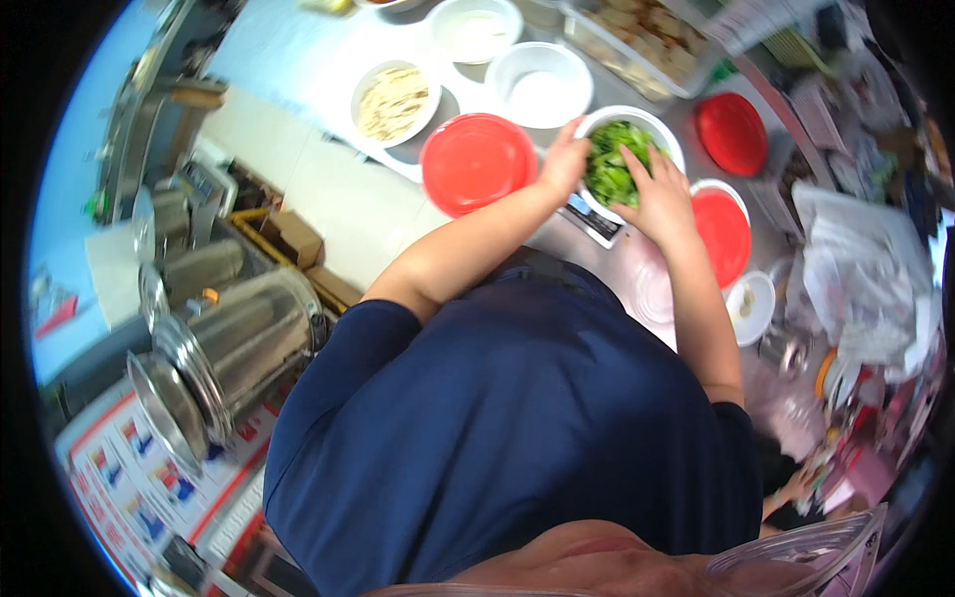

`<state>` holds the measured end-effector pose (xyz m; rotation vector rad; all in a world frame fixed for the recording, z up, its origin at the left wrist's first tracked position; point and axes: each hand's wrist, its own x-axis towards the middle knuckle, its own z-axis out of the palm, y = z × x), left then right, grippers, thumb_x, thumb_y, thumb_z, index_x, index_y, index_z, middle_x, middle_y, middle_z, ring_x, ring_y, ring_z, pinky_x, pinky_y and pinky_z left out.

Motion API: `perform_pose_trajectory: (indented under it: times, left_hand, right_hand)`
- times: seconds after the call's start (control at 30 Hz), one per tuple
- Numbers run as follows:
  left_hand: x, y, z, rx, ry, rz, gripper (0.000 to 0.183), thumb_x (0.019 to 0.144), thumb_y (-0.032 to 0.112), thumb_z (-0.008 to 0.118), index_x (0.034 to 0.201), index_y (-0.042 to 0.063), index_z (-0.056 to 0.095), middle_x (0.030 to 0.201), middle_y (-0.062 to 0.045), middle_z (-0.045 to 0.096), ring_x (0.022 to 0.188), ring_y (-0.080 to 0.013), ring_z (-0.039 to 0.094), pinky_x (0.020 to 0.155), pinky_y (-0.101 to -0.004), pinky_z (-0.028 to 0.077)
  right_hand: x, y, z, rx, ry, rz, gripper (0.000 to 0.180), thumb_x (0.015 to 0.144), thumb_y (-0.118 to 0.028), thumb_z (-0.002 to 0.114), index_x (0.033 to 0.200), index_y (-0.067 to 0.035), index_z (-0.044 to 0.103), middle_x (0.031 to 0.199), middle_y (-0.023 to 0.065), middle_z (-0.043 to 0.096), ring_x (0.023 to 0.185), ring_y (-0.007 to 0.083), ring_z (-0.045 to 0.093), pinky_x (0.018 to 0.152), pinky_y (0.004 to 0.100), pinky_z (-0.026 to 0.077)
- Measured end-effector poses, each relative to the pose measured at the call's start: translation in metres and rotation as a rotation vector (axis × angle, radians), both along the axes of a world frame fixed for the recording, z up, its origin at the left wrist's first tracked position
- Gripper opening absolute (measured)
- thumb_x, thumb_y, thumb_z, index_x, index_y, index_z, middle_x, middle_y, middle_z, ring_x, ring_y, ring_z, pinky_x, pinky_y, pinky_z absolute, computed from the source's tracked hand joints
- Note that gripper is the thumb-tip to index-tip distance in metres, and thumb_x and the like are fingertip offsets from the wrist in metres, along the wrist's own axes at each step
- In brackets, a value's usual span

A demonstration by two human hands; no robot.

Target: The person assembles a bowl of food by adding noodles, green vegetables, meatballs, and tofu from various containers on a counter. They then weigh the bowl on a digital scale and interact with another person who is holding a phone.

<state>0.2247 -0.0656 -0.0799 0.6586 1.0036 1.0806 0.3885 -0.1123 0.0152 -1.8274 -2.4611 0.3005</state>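
Note:
A white round plastic bowl (666, 133) of chopped green leafy vegetables (615, 160) sits over a digital scale (593, 222), whose display edge shows below it. My left hand (567, 160) grips the bowl's left rim. Spread across the right side of the bowl, the fingers of my right hand (660, 195) touch the greens. Left of the bowl lies a red round lid or dish (479, 164), beside my left forearm. An empty-looking white bowl (539, 86) stands just behind. Another red lid (722, 235) is partly hidden by my right forearm.
A bowl of pale yellow strips (394, 104) stands at the table's left. Behind are another white bowl (474, 30) and a clear food bin (634, 56). To the right are a red lid (733, 134), a small white bowl (750, 307) and plastic bags (858, 261). Metal pots (239, 343) stand at far left.

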Motion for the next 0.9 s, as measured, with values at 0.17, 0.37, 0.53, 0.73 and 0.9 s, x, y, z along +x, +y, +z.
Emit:
perform_pose_trajectory:
  times: [0.17,0.37,0.53,0.73,0.9]
  left_hand:
    - [-0.009,-0.014,0.036,0.046,-0.005,0.043,0.057,0.08,0.01,0.044,0.136,0.003,0.034,0.136,-0.017,0.039,0.13,-0.0263,0.031,0.107,-0.0311,0.023]
    - [-0.106,-0.067,0.19,0.853,0.077,0.048,0.032,0.076,-0.001,0.047,0.108,0.003,0.052,0.12,-0.015,0.049,0.117,-0.026,0.045,0.102,-0.0374,0.032]
    - [-0.191,-0.11,0.308,1.705,0.78,0.166,0.019,0.086,0.022,0.048,0.097,0.029,0.062,0.114,0.014,0.053,0.116,-0.0171,0.043,0.101,-0.0512,0.025]
    - [-0.224,-0.135,0.338,1.743,1.03,0.557,0.048,0.085,0.01,0.028,0.104,0.04,0.059,0.128,0.032,0.043,0.127,-0.0133,0.036,0.106,-0.0521,0.019]
    - [-0.268,-0.131,0.329,1.681,1.062,0.198,0.035,0.089,0.016,0.03,0.106,0.029,0.058,0.135,0.011,0.044,0.126,-0.0258,0.038,0.105,-0.0523,0.022]
  right_hand:
    - [-0.012,0.008,-0.007,-0.106,-0.085,0.004,0.074,0.064,-0.027,0.077,0.129,-0.016,0.044,0.124,0.0233,0.045,0.107,0.0412,0.048,0.091,0.0446,0.044]
    - [-0.005,0.015,-0.03,-0.019,0.052,-0.014,0.058,0.07,-0.02,0.067,0.124,-0.013,0.048,0.122,0.022,0.045,0.104,0.041,0.049,0.089,0.0442,0.045]
    - [0.008,0.006,-0.03,-0.011,0.01,-0.069,0.037,0.071,-0.014,0.065,0.106,-0.01,0.056,0.106,0.02,0.054,0.097,0.04,0.052,0.084,0.0441,0.045]
    - [0.0,0.022,0.007,0.049,0.233,-0.052,0.026,0.073,-0.005,0.06,0.099,-0.003,0.055,0.093,0.0212,0.06,0.086,0.0374,0.059,0.076,0.042,0.047]
    - [0.003,0.018,0.054,0.002,0.378,-0.303,0.021,0.077,-0.006,0.062,0.097,-0.005,0.055,0.081,0.0156,0.061,0.075,0.0225,0.06,0.072,0.0313,0.047]
